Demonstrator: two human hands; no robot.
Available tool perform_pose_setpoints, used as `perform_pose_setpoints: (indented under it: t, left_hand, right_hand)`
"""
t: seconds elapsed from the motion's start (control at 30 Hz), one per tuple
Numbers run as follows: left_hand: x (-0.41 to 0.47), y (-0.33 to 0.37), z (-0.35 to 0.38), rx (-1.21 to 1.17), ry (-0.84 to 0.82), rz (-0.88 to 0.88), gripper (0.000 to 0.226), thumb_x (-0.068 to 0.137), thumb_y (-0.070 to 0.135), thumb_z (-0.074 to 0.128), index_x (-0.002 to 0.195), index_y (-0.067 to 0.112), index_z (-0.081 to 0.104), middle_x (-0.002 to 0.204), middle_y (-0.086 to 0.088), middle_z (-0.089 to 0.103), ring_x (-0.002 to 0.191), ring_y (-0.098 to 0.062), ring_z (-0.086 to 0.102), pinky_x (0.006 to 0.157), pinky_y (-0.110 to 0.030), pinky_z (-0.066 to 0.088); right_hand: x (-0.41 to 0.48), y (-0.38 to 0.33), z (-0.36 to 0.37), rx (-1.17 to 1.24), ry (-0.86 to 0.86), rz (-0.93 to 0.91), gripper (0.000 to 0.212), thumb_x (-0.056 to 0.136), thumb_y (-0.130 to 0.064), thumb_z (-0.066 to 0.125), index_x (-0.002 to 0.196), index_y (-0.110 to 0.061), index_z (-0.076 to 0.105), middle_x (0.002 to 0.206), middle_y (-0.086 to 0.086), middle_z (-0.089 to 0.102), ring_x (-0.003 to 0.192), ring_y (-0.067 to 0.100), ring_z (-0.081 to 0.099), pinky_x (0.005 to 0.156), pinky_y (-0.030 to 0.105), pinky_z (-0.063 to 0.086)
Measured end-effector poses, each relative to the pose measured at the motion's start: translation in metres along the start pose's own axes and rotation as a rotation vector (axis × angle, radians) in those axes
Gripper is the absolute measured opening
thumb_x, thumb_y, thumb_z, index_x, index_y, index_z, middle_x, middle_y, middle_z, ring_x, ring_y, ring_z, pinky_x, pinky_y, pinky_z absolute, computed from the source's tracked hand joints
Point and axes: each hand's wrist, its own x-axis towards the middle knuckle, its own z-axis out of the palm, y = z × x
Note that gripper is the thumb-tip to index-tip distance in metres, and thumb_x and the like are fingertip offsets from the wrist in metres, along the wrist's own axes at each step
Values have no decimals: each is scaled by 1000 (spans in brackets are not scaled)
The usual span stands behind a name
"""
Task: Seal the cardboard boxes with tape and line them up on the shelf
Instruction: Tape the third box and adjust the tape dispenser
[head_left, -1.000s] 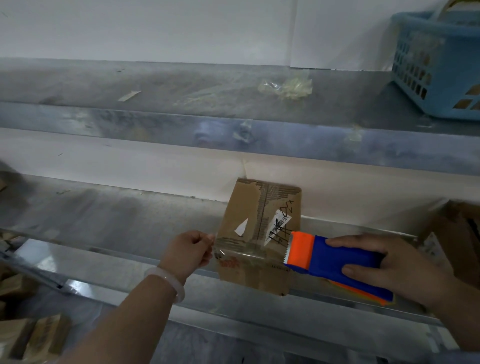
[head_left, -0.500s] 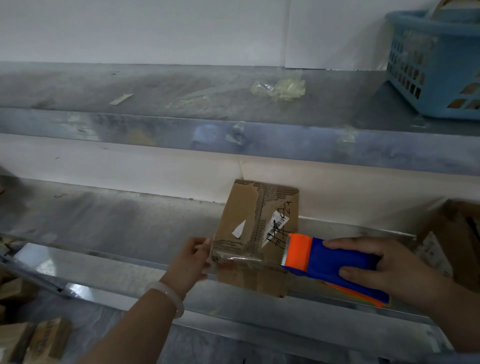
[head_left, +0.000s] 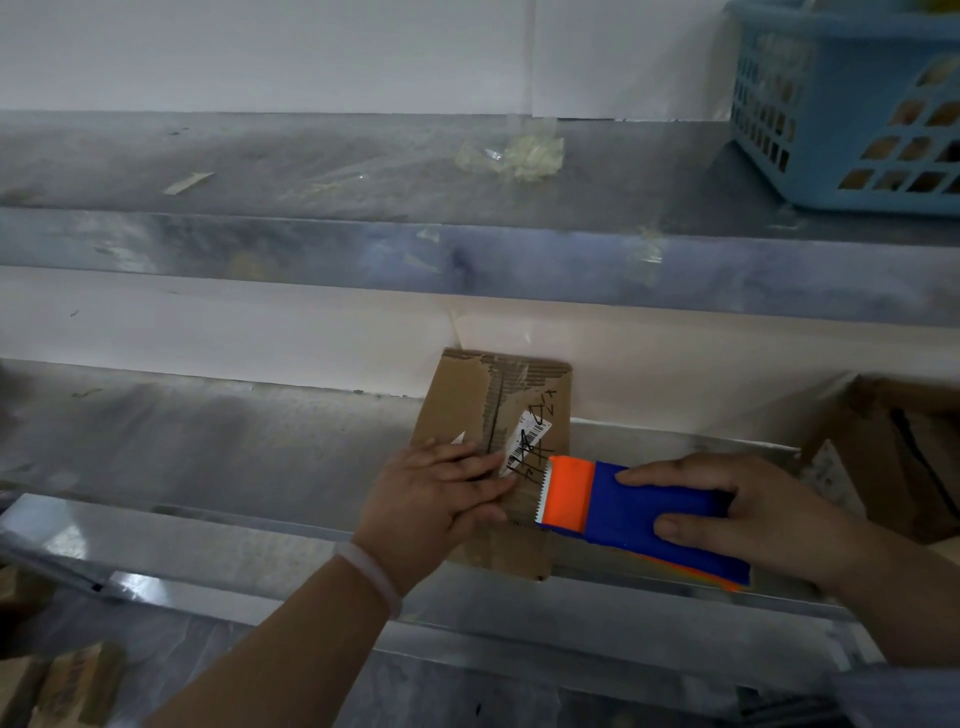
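Now, box (head_left: 467, 405): on the shelf (head_left: 208, 457), under the flat, spread fingers of the left hand (head_left: 441, 499).
Tape dispenser (head_left: 623, 509): clasped by the right hand (head_left: 737, 509), just right of that palm.
Handling: likely light and stiff; press on top.

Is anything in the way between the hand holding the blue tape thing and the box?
No, nothing visible. The right hand grips the tape dispenser, whose toothed edge meets the cardboard box. The left hand lies flat on the box top just beside that edge, not between them.
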Motion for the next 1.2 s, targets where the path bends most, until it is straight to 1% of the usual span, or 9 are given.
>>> perform_pose_setpoints:
  t: [0.3, 0.43, 0.5, 0.6, 0.7, 0.77, 0.93, 1.1, 1.2]
  left_hand:
    - [1, 1, 2, -17, -31, -70, 35, 87, 53, 48, 111, 38, 70, 121, 18, 65, 120, -10, 57, 101, -43, 43]
    - [0, 2, 2, -28, -38, -80, 36, 87, 53, 47, 111, 38, 70, 122, 18, 64, 120, -11, 57, 102, -44, 43]
    - [1, 2, 2, -38, -29, -78, 36, 87, 52, 48, 110, 37, 71, 121, 17, 65, 119, -12, 58, 101, -45, 43]
    - [1, 3, 2, -31, -18, -72, 36, 87, 52, 48, 109, 36, 71, 119, 16, 66, 118, -13, 59, 100, -45, 44]
    - [1, 3, 2, -39, -25, -72, 37, 87, 53, 48, 109, 35, 71, 120, 16, 66, 119, -13, 58, 100, -45, 44]
    - [1, 2, 3, -40, -32, -75, 37, 87, 53, 48, 110, 36, 71, 120, 16, 65, 120, -13, 58, 101, -45, 43]
    - [0, 3, 2, -35, -37, -90, 38, 87, 55, 46, 110, 37, 71, 121, 18, 64, 120, -11, 57, 103, -42, 41]
    - [0, 3, 2, -30, -56, -96, 37, 87, 55, 46, 111, 38, 70, 122, 19, 64, 120, -10, 56, 104, -40, 39]
    - [0, 3, 1, -20, -61, -99, 38, 88, 55, 45, 111, 39, 69, 122, 19, 63, 120, -10, 56, 103, -39, 38]
  right_hand:
    - [-31, 3, -39, -14, -46, 115, 36, 70, -40, 74, 104, -52, 69, 111, -25, 67, 94, -1, 67, 75, 12, 52]
    - [-22, -1, -20, -203, -31, 147, 34, 72, -49, 74, 102, -63, 63, 108, -36, 64, 94, -12, 62, 74, 6, 47]
    - [-16, -3, -2, -311, -6, 154, 34, 77, -51, 72, 102, -68, 57, 112, -41, 56, 96, -16, 57, 79, 6, 47]
    - [-10, -9, 15, -477, 43, 136, 35, 79, -56, 65, 109, -69, 51, 122, -33, 56, 101, -9, 56, 87, 14, 48]
    - [-8, -15, 17, -560, 51, 165, 40, 80, -58, 62, 118, -64, 51, 128, -30, 54, 88, -11, 53, 73, 7, 44]
    - [-6, -18, 15, -595, 32, 190, 42, 80, -58, 61, 120, -61, 51, 130, -27, 53, 85, -9, 50, 71, 8, 41]
    - [1, -28, 4, -632, -40, 178, 38, 80, -54, 62, 117, -59, 56, 116, -28, 57, 85, -12, 50, 68, 7, 39]
    - [-1, -33, -12, -572, -101, 230, 34, 79, -56, 63, 112, -62, 57, 112, -31, 55, 92, -7, 54, 85, 20, 48]
    - [2, -32, -3, -609, -71, 194, 37, 80, -54, 62, 117, -59, 56, 108, -31, 55, 88, -8, 52, 76, 13, 44]
